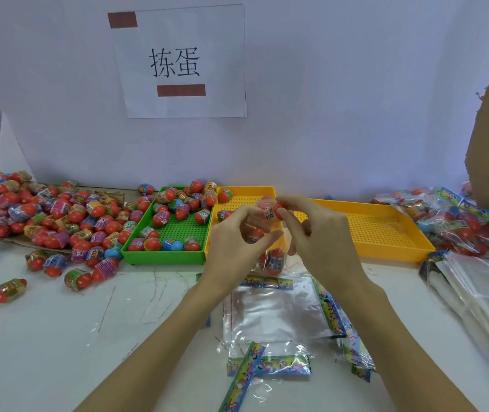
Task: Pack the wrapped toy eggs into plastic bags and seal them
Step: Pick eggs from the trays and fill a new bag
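Pinching a wrapped egg in right grip, red end rightward, left grip holding bag.

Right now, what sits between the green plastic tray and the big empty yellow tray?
In the head view, a smaller yellow tray sits between the green tray and the big yellow tray.

Both my forearms reach up from the near edge and converge toward the middle, bare to past the wrists. My left hand is raised with the palm turned right, the fingers curled and the thumb stretched out toward my other hand, pinching at something between them. My right hand sits just beside it, a little farther and higher, its back toward me, with curled fingertips closed in a pinch.
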A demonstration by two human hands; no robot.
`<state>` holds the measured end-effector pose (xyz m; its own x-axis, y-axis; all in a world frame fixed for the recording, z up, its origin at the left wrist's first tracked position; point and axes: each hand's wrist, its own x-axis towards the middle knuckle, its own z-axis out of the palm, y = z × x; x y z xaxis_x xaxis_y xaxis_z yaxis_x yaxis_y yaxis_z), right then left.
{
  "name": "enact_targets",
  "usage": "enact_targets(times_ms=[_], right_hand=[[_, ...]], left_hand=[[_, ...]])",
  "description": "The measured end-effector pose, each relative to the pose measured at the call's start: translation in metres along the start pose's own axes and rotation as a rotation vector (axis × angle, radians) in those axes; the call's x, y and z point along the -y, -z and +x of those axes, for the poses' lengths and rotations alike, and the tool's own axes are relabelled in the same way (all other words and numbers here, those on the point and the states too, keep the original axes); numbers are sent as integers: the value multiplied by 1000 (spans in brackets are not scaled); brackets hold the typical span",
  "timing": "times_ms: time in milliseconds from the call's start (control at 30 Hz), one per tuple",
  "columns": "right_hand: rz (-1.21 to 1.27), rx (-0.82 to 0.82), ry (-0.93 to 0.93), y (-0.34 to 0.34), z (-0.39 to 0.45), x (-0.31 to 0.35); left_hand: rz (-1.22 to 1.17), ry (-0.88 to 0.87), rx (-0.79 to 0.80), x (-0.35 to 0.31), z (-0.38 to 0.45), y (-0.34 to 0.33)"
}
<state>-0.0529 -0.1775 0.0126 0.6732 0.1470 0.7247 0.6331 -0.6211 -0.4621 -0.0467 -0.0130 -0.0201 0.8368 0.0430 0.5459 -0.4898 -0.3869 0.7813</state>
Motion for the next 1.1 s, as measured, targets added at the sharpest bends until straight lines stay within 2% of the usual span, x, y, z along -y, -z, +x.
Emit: enact_targets(times_ms=[200,467,633,867,1100], right_hand=[[-14,66,-18,3,1,-4],[53,-92,-67,3,2,-8],[6,-13,-36,1,2,-7],[102,84,-104,3,2,-8],[84,155,-97,6,1,-9]], left_hand=[[41,-25,1,0,-1,2],[35,-38,23,-3,-2,0],[40,-36,5,-4,-1,1],[-11,-9,7,-4,-1,2],[-164,113,55,-4,0,1]])
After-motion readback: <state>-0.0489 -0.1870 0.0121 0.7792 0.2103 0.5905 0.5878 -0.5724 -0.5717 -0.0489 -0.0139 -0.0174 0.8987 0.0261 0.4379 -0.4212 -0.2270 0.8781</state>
